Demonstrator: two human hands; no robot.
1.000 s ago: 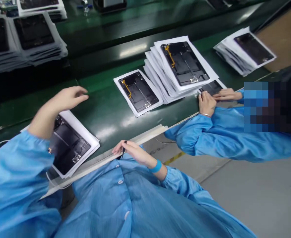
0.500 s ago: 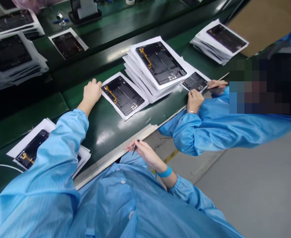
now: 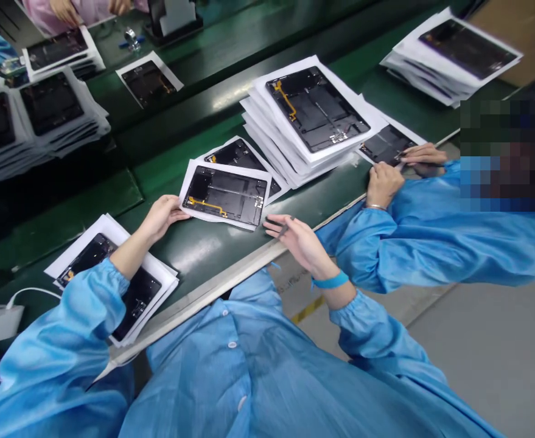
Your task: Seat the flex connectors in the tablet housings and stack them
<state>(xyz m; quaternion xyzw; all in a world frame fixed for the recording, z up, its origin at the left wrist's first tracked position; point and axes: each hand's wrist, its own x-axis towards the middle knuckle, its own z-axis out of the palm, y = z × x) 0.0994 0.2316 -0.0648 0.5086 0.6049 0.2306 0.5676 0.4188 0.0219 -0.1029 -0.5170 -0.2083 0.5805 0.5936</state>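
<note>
My left hand (image 3: 164,216) pinches the left edge of a white sheet bearing a black tablet housing (image 3: 226,198) with a yellow flex cable. This sheet overlaps another tablet housing (image 3: 240,153) on paper behind it. My right hand (image 3: 299,243), a blue band at its wrist, is beside the sheet's right end, fingers partly extended. A short, dark, thin tool (image 3: 283,230) lies in its fingers; its exact kind is unclear. Under my left forearm is a stack of papers with a tablet housing (image 3: 139,301) on top.
A tall stack of papers and tablet housings (image 3: 319,109) stands behind my right hand. To the right, a co-worker's hands (image 3: 386,182) work at another housing. More stacks (image 3: 52,103) stand at far left and one (image 3: 468,48) at far right. The bench's pale edge (image 3: 212,277) runs before me.
My left hand has drawn a sheet with a tablet housing toward me and turned it, uncovering another behind. My right hand has risen from the bench edge to the sheet's right end.
</note>
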